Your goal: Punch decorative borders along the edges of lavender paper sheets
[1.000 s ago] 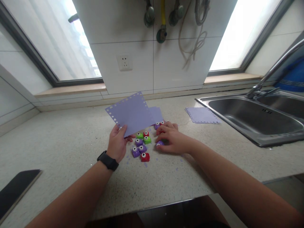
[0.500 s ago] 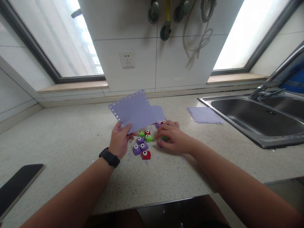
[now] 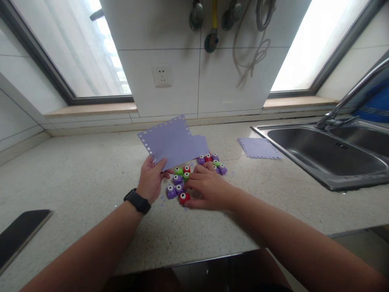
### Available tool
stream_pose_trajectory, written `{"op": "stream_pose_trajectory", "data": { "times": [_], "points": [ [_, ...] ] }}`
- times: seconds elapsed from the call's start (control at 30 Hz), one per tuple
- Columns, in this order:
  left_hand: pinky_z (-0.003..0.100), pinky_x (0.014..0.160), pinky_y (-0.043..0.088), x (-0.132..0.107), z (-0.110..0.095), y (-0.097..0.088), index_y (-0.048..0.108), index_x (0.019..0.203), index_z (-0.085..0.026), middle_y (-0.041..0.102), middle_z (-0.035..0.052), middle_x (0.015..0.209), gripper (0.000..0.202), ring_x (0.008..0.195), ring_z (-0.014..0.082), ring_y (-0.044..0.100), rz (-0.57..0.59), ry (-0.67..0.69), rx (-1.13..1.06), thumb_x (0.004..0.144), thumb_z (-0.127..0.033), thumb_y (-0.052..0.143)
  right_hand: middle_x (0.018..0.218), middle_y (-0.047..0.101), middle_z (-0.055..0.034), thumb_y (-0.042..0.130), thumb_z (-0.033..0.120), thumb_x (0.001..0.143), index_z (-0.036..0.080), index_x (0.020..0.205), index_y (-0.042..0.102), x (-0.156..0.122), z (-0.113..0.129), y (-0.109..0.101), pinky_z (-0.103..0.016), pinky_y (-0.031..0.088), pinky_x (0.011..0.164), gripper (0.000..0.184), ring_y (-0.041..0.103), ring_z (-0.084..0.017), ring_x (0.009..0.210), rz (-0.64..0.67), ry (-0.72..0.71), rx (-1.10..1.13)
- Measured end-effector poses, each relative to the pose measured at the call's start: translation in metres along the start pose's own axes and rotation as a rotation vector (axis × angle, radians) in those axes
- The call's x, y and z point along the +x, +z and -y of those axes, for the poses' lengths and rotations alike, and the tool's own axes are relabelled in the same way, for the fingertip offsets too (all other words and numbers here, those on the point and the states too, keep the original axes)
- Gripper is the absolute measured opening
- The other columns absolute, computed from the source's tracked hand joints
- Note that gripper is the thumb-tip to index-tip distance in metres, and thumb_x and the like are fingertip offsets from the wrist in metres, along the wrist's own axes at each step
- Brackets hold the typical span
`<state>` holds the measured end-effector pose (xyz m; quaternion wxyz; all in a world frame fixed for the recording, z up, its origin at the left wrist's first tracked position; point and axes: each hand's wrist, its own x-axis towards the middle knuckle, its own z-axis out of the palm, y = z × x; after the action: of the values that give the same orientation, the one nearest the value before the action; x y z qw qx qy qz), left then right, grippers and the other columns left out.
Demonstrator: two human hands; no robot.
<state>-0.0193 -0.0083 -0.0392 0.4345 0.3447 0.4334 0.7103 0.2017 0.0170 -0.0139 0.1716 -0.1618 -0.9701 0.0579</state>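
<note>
My left hand (image 3: 151, 180), with a black watch at the wrist, pinches the lower corner of a lilac paper sheet (image 3: 170, 142) whose edges are punched with small holes, holding it tilted above the counter. My right hand (image 3: 206, 187) lies over a cluster of small craft punches, its fingertips on a red punch (image 3: 183, 197). Purple punches (image 3: 174, 190) and green punches (image 3: 179, 172) sit just left of those fingers. Another group of punches (image 3: 216, 162) lies uncovered behind the hand.
A second punched lilac sheet (image 3: 258, 147) lies near the steel sink (image 3: 322, 152) at right, with its tap (image 3: 343, 106). A dark phone (image 3: 21, 232) rests at the counter's left front edge. A wall socket (image 3: 161, 76) and hanging hoses are behind.
My right hand has slid left and toward me, from the back group of punches onto the red one, uncovering the back group. The left hand and sheet barely moved.
</note>
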Motion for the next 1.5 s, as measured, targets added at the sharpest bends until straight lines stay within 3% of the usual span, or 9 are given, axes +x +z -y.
{"op": "stream_pose_trajectory", "data": {
  "times": [0.27, 0.43, 0.5, 0.67, 0.77, 0.87, 1.2, 1.5],
  "points": [
    [0.018, 0.041, 0.049, -0.001, -0.001, 0.002, 0.060, 0.114, -0.022, 0.071, -0.0014, 0.099, 0.048, 0.053, 0.0107, 0.070, 0.005, -0.002, -0.010, 0.075, -0.028, 0.088, 0.094, 0.077, -0.0050, 0.070, 0.043, 0.093, 0.021, 0.098, 0.074, -0.001, 0.002, 0.002, -0.043, 0.028, 0.087, 0.023, 0.058, -0.026, 0.096, -0.017, -0.067, -0.001],
    [0.019, 0.042, 0.052, 0.000, 0.000, 0.000, 0.059, 0.114, -0.023, 0.071, -0.0025, 0.098, 0.046, 0.057, 0.0129, 0.072, 0.030, -0.019, -0.048, 0.076, -0.026, 0.085, 0.094, 0.074, -0.0042, 0.074, 0.033, 0.088, 0.021, 0.096, 0.069, -0.005, -0.006, -0.002, -0.041, 0.038, 0.087, 0.016, 0.063, -0.023, 0.092, -0.105, -0.083, 0.199],
    [0.019, 0.044, 0.055, 0.000, 0.000, 0.000, 0.059, 0.114, -0.022, 0.072, -0.0011, 0.103, 0.045, 0.060, 0.0137, 0.074, 0.045, -0.025, -0.057, 0.077, -0.025, 0.084, 0.098, 0.074, -0.0053, 0.074, 0.030, 0.087, 0.022, 0.098, 0.066, -0.008, -0.014, -0.005, -0.040, 0.045, 0.087, 0.016, 0.065, -0.022, 0.094, -0.227, -0.011, 0.346],
    [0.024, 0.061, 0.065, -0.001, -0.001, 0.000, 0.058, 0.119, -0.023, 0.075, 0.0021, 0.109, 0.046, 0.074, 0.0174, 0.080, 0.074, -0.045, -0.087, 0.080, -0.024, 0.083, 0.096, 0.074, -0.0042, 0.076, 0.039, 0.090, 0.026, 0.103, 0.057, -0.011, -0.035, -0.008, -0.038, 0.053, 0.072, 0.027, 0.068, -0.019, 0.079, -0.598, 0.403, 0.810],
    [0.027, 0.068, 0.067, -0.003, -0.001, 0.001, 0.057, 0.120, -0.025, 0.076, 0.0031, 0.112, 0.049, 0.080, 0.0193, 0.081, 0.084, -0.050, -0.084, 0.079, -0.025, 0.085, 0.089, 0.073, 0.0000, 0.081, 0.046, 0.085, 0.027, 0.101, 0.052, -0.007, -0.041, -0.006, -0.036, 0.052, 0.063, 0.039, 0.067, -0.017, 0.066, -0.687, 0.523, 1.077],
    [0.027, 0.069, 0.067, -0.005, -0.002, 0.004, 0.056, 0.121, -0.026, 0.075, 0.0042, 0.118, 0.054, 0.083, 0.0196, 0.081, 0.101, -0.063, -0.090, 0.077, -0.024, 0.088, 0.088, 0.071, 0.0025, 0.088, 0.047, 0.078, 0.027, 0.098, 0.052, -0.003, -0.042, -0.004, -0.033, 0.053, 0.062, 0.046, 0.070, -0.016, 0.067, -0.758, 0.565, 1.238],
    [0.031, 0.072, 0.070, -0.012, -0.003, 0.009, 0.054, 0.127, -0.026, 0.073, 0.0060, 0.127, 0.062, 0.086, 0.0218, 0.081, 0.134, -0.071, -0.056, 0.077, -0.024, 0.090, 0.089, 0.074, 0.0028, 0.095, 0.045, 0.070, 0.026, 0.092, 0.056, 0.002, -0.039, -0.008, -0.034, 0.055, 0.077, 0.049, 0.072, -0.016, 0.077, -0.802, 0.566, 1.477],
    [0.035, 0.075, 0.070, -0.013, -0.003, 0.011, 0.055, 0.125, -0.026, 0.073, 0.0054, 0.124, 0.060, 0.086, 0.0218, 0.081, 0.102, -0.034, -0.032, 0.076, -0.025, 0.089, 0.089, 0.069, 0.0036, 0.092, 0.046, 0.074, 0.026, 0.092, 0.056, 0.000, -0.038, -0.006, -0.033, 0.054, 0.073, 0.045, 0.069, -0.014, 0.074, -0.776, 0.532, 1.459]
  ]
}}
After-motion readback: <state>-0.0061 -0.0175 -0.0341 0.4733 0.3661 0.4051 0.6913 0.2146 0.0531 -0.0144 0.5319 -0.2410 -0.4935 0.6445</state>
